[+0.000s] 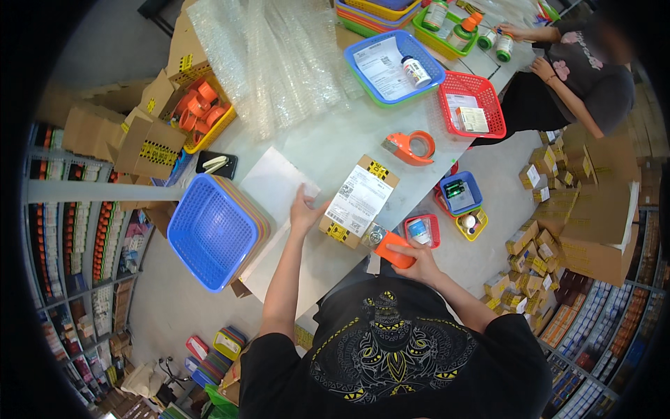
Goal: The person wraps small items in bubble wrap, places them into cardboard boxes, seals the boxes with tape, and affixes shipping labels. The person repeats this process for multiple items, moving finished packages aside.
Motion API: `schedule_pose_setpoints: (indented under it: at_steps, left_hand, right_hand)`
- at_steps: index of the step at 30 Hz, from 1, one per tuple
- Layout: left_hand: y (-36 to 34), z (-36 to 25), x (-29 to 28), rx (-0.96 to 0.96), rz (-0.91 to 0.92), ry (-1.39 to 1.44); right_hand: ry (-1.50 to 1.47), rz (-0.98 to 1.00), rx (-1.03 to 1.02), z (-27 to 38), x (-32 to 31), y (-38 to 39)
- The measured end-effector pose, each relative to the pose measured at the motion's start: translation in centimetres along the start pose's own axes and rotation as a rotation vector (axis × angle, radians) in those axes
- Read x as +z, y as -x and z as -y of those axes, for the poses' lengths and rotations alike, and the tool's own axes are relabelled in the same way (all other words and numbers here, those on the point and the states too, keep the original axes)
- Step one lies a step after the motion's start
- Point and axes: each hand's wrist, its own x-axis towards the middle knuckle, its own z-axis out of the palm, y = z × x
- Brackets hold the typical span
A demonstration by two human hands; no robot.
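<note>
A small cardboard box [388, 183] with yellow-black warning tape lies on the table in front of me, a white printed label [359, 197] across its top. My right hand [421, 264] is wrapped round an orange tape dispenser [395, 251], whose front end meets the box's near right corner. At the box's left side is my left hand [306, 211], fingers spread and thumb by the box edge; it grips nothing. White paper [276, 180] lies under and beyond that hand. Past the box rests a second orange tape dispenser [412, 146].
Stacked blue baskets [209, 234] stand left, a yellow basket of orange tape dispensers [222, 124] behind. Bubble wrap [269, 70] covers the far table. A blue basket [433, 59] and red basket [497, 105] hold papers and goods. Another person [583, 84] handles bottles at right.
</note>
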Motion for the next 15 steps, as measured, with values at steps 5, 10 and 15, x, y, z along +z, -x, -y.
schedule_pose_setpoints:
  at_steps: [5, 10, 15]
  left_hand:
    - [4.1, -5.1, 3.9, 0.700, 0.046, -0.863]
    - [4.9, -5.8, 4.2, 0.626, 0.058, -0.748]
    - [6.1, -7.9, 3.7, 0.467, 0.132, -0.715]
  right_hand:
    - [-0.045, -0.025, -0.116, -0.1, -0.9, 0.9]
    - [0.034, 0.083, -0.077, 0.4, -3.3, 2.7]
    - [0.236, 0.236, 0.152, 4.1, -3.5, -0.9]
